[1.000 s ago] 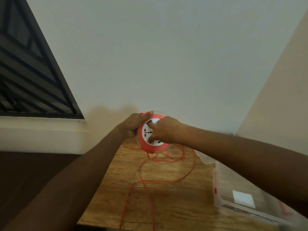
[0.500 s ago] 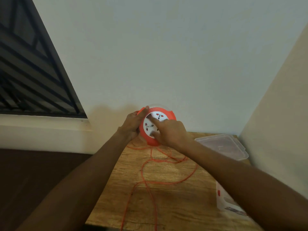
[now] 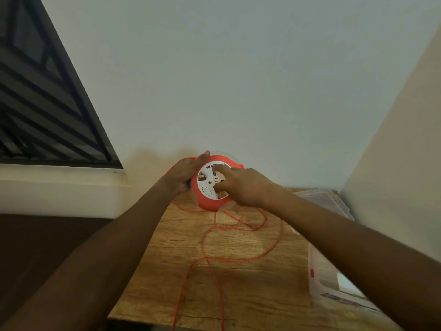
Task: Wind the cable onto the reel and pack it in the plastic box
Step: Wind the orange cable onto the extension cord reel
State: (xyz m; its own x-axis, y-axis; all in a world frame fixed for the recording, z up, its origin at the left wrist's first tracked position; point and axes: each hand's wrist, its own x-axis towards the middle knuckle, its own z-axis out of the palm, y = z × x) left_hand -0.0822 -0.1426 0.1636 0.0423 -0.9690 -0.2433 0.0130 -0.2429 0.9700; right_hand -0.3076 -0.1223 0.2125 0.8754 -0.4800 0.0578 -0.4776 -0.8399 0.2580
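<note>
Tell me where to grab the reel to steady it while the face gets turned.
Take the reel by its orange rim, coming from its left edge, as the left hand does now: thumb over the top, fingers behind. The disc stands tilted off the table, so the rim is exposed, and this leaves the white face free for the right hand. Probably avoid the bottom edge, where the cable feeds out.

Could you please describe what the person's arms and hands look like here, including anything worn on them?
Both forearms are bare right up to the frame edge, with no sleeves showing. The left hand and right hand wear no gloves, and no rings, watch or bracelets can be seen. The picture is too blurred for finer marks.
</note>
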